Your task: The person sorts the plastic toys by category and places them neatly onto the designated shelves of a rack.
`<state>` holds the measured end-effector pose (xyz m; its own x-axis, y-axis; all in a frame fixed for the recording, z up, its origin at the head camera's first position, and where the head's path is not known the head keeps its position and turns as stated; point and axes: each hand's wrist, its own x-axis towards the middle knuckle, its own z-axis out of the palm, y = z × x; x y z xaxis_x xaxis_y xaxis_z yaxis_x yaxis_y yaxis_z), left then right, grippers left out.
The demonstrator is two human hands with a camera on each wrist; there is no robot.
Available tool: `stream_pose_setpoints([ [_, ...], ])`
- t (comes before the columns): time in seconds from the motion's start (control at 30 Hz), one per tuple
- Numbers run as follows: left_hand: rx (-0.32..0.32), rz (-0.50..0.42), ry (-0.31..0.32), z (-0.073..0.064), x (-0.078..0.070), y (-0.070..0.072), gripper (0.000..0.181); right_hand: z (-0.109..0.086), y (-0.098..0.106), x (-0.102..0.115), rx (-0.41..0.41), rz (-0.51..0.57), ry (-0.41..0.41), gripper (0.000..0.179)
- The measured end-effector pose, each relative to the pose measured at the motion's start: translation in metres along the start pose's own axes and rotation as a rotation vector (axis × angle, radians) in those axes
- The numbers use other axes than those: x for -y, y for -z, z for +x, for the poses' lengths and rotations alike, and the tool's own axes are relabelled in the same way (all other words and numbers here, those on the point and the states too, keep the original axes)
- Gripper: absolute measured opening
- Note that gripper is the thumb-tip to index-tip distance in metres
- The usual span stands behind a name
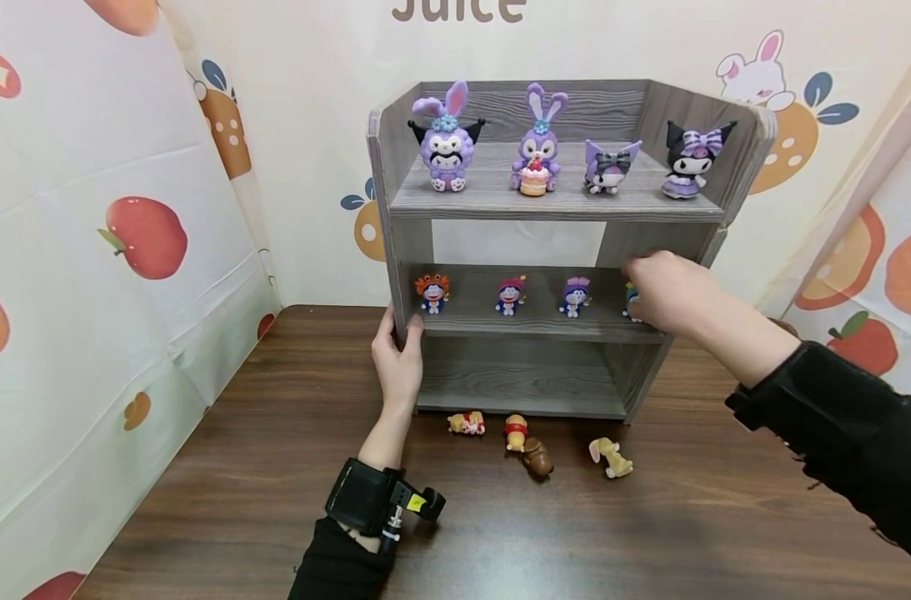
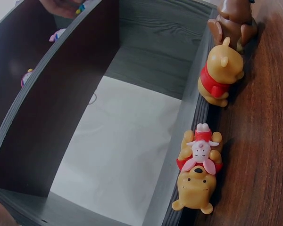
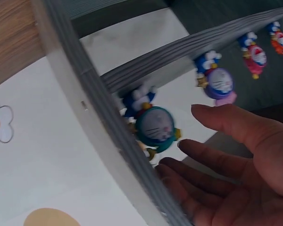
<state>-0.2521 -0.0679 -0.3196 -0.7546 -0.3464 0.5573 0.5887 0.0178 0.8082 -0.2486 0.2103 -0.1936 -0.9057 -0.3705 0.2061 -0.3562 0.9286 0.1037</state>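
Observation:
My left hand point(image 1: 397, 367) grips the left side panel of a grey wooden display shelf point(image 1: 515, 375), thumb at the front edge. My right hand point(image 1: 668, 287) reaches into the right end of the middle tier. Beside its fingertips stands a blue cat figurine in a teal hood point(image 3: 155, 125), partly hidden by the hand in the head view. In the right wrist view the thumb and fingers are spread apart, close to it. Along the same tier stand similar figurines with a purple hat point(image 1: 574, 297), a pink hat point(image 1: 510, 294) and an orange crab-like hat point(image 1: 432, 292).
On the top tier stand several purple figurines, among them a rabbit with a cake point(image 1: 536, 158). Before the shelf, on the brown table point(image 1: 650, 533), lie a bear holding a piglet point(image 2: 196, 181), a red-shirted bear point(image 2: 219, 75), a brown figurine point(image 1: 537, 458) and a long-eared yellow one point(image 1: 611, 457).

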Motion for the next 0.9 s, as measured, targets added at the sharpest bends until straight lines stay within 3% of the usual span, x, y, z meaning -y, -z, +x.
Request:
stream_pose_setpoints([
  [0.23, -0.002, 0.010, -0.014, 0.000, 0.001, 0.000, 0.041, -0.026, 0.005, 0.007, -0.169, 0.067, 0.035, 0.027],
  [0.37, -0.002, 0.009, -0.020, 0.000, 0.002, 0.000, 0.041, -0.040, 0.001, 0.012, -0.276, 0.114, 0.094, 0.023],
  [0.53, -0.002, 0.005, -0.021, 0.002, 0.002, 0.000, 0.041, -0.053, -0.010, 0.019, -0.338, 0.183, 0.186, 0.017],
  [0.67, -0.001, 0.010, -0.020, 0.002, 0.002, 0.001, 0.041, -0.061, -0.026, 0.024, -0.315, 0.259, 0.213, 0.014],
  [0.9, -0.004, 0.018, -0.009, 0.000, 0.002, 0.001, 0.041, -0.069, -0.064, 0.022, -0.129, 0.403, 0.150, 0.010],
])
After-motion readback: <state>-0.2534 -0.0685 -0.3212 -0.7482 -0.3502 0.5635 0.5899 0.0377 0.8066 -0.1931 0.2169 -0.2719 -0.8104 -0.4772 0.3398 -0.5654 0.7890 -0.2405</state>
